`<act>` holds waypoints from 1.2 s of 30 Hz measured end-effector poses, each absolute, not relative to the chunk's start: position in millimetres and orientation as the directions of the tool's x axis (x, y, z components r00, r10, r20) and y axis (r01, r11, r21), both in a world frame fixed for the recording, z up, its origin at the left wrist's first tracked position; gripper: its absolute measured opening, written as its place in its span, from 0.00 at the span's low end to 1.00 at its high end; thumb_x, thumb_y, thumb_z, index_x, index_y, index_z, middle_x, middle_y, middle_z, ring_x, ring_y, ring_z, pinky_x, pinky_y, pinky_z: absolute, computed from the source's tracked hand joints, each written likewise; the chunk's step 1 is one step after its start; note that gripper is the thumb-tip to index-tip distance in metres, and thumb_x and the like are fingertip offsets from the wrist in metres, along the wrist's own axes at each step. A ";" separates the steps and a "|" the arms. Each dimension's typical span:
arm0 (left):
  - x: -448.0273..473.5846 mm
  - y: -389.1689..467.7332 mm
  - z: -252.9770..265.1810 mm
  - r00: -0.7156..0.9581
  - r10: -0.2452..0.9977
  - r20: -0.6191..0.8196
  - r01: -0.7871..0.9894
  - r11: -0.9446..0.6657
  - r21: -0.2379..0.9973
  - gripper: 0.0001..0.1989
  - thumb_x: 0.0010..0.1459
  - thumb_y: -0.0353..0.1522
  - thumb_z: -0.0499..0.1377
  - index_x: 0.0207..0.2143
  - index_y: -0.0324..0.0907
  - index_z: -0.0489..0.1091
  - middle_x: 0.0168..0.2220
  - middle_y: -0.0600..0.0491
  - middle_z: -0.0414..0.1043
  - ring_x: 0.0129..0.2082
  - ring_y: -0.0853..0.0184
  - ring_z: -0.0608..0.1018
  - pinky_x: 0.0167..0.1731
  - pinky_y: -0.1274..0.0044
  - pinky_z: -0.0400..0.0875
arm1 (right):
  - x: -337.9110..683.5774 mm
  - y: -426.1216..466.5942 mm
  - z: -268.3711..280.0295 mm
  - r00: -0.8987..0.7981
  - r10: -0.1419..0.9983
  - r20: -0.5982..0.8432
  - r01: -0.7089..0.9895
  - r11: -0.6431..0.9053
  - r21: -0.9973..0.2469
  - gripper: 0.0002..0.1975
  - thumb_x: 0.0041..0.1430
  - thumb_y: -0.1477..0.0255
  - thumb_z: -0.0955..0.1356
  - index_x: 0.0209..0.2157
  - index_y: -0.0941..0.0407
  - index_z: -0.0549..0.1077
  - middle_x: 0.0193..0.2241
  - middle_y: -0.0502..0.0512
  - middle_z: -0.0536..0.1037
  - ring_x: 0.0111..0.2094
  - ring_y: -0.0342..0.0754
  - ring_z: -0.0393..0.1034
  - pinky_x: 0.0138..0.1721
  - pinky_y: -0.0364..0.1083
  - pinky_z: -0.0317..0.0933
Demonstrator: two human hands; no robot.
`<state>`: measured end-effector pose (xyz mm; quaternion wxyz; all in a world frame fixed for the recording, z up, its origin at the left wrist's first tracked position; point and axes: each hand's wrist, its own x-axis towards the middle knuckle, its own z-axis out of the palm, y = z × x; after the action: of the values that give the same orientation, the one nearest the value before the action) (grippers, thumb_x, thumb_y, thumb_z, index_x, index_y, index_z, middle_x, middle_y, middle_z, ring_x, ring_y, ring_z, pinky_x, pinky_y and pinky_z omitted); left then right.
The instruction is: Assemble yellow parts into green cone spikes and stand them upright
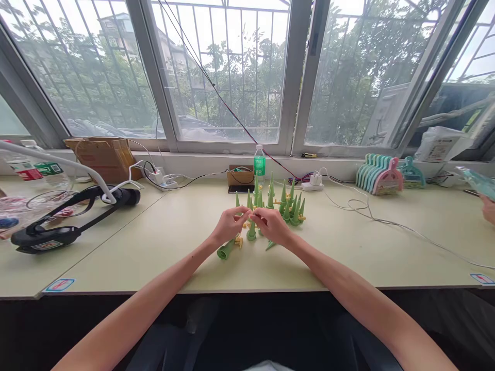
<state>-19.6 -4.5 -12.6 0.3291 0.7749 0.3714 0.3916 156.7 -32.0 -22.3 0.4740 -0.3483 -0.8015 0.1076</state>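
Observation:
My left hand (231, 225) and my right hand (271, 225) meet at their fingertips above the table, both closed in a pinch. Whatever lies between the fingers is too small and too covered to make out. Around and behind them stand several green cone-shaped spikes with yellow valve-like pieces; one upright green spike (295, 212) is right of my right hand. Below my left hand, a green spike (224, 251) lies on its side, its round open end toward me, beside a yellow piece (238, 241). Another spike's tip (269, 246) shows under my right hand.
Behind the spikes are a bottle of green liquid (259, 164) and a small open cardboard box (240, 176). A black headset-like device (77, 216) lies left. Pink and teal hangers (381, 175) stand right, near a white cable (386, 220). Another person's hand (488, 208) shows at the right edge.

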 end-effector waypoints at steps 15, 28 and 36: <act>-22.3 1.0 -12.1 0.297 0.827 0.477 0.391 -0.561 0.730 0.16 0.59 0.43 0.56 0.32 0.39 0.71 0.29 0.54 0.69 0.18 0.76 0.62 0.16 0.83 0.58 | 159.3 -23.3 -26.4 -0.243 0.710 0.661 0.682 0.609 -0.404 0.17 0.69 0.63 0.59 0.31 0.57 0.70 0.18 0.47 0.65 0.19 0.40 0.53 0.25 0.40 0.47; -24.0 2.7 -13.5 0.302 0.808 0.506 0.457 -0.589 0.667 0.16 0.60 0.43 0.54 0.33 0.40 0.71 0.31 0.53 0.72 0.18 0.75 0.66 0.20 0.80 0.61 | 155.4 -22.2 -22.2 -0.228 0.749 0.622 0.838 0.476 -0.267 0.16 0.70 0.65 0.59 0.36 0.58 0.72 0.18 0.50 0.70 0.19 0.42 0.62 0.25 0.40 0.47; -23.1 1.4 -9.1 0.273 0.815 0.512 0.485 -0.576 0.658 0.15 0.60 0.41 0.54 0.32 0.39 0.71 0.31 0.53 0.73 0.16 0.77 0.62 0.19 0.80 0.59 | 151.4 -21.3 -22.9 -0.193 0.755 0.627 0.826 0.470 -0.312 0.17 0.70 0.64 0.59 0.50 0.60 0.69 0.19 0.50 0.73 0.21 0.45 0.67 0.27 0.41 0.53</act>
<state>-23.1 1.4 -9.1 0.1903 0.7747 0.4193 0.4334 151.4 -21.3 -22.9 0.3749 -0.5128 -0.7709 -0.0473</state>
